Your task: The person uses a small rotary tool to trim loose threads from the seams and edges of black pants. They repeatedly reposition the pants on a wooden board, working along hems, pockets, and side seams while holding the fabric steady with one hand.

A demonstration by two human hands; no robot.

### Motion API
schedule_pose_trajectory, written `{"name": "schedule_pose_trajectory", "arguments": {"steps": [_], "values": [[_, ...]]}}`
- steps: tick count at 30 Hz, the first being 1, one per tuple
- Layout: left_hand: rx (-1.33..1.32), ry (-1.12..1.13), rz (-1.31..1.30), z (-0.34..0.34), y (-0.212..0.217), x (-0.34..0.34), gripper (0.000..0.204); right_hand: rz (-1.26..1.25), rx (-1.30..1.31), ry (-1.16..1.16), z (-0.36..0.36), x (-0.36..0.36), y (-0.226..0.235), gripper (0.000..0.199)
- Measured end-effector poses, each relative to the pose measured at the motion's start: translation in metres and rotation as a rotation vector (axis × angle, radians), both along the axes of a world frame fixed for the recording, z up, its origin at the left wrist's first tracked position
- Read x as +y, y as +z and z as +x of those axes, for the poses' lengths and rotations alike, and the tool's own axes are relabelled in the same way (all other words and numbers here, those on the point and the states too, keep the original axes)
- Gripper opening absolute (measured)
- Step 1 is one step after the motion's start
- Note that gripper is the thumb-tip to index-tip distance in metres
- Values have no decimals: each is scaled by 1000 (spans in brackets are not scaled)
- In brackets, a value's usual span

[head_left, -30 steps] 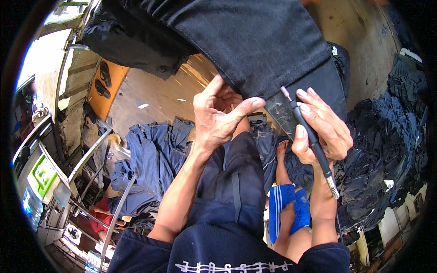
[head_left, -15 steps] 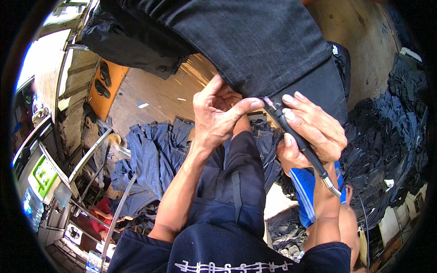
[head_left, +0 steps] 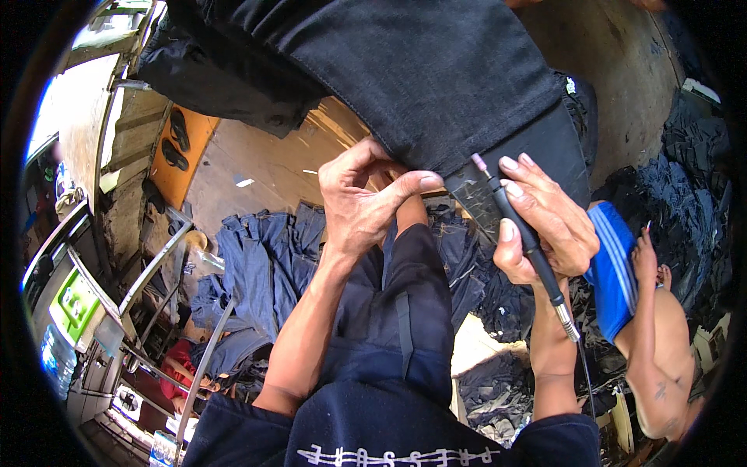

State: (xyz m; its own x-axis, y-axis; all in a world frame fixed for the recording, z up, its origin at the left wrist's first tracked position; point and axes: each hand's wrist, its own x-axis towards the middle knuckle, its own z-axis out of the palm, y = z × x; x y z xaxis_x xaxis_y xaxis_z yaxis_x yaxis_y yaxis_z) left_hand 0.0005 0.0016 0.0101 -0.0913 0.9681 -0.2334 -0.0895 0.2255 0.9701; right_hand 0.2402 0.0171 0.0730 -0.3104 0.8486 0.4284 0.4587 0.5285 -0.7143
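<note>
A black denim garment leg [head_left: 436, 70] is pulled over a flat black board [head_left: 548, 148], whose end sticks out past the hem. My left hand [head_left: 358, 202] is closed on the hem's near corner, thumb toward the board; some of its fingers are hidden behind the cloth. In my right hand [head_left: 564, 233] is a slim black rotary grinder [head_left: 520, 222], held like a pen. Its small pinkish stone tip [head_left: 479, 162] points up and left, just off the hem over the board. From its lower end a metal spring sleeve [head_left: 566, 319] leads into a thin cable.
Blue denim garments [head_left: 264, 257] lie in a heap beside my legs. Dark cloth pieces [head_left: 677, 210] pile up on the right, where a person in blue shorts [head_left: 611, 265] sits close by. Metal frames [head_left: 156, 265] stand at left. Sandals [head_left: 175, 152] rest on an orange panel.
My right hand has drawn the grinder right, its tip away from my left thumb and the hem corner. My left hand shifted slightly left. The person at right has moved further right.
</note>
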Motion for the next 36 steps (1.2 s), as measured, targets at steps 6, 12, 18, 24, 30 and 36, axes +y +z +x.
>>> {"name": "schedule_pose_trajectory", "arguments": {"steps": [6, 12, 18, 24, 30, 36], "values": [[96, -38, 126, -4, -27, 5, 27, -66, 34, -115, 10, 3, 2, 33], [36, -57, 42, -3, -36, 6, 23, -6, 11, 15, 12, 10, 0, 31], [-258, -3, 19, 5, -34, 3, 26, -46, -37, 37, 10, 5, 2, 31], [-168, -88, -89, -6, -38, 1, 28, -39, -44, 15, 10, 4, 3, 30], [-262, 4, 1, 4, -36, 1, 27, -11, -27, -53, 10, 4, 0, 33], [-180, -5, -28, 1, -40, 0, 27, -18, -16, -101, 12, 5, 0, 34]]}}
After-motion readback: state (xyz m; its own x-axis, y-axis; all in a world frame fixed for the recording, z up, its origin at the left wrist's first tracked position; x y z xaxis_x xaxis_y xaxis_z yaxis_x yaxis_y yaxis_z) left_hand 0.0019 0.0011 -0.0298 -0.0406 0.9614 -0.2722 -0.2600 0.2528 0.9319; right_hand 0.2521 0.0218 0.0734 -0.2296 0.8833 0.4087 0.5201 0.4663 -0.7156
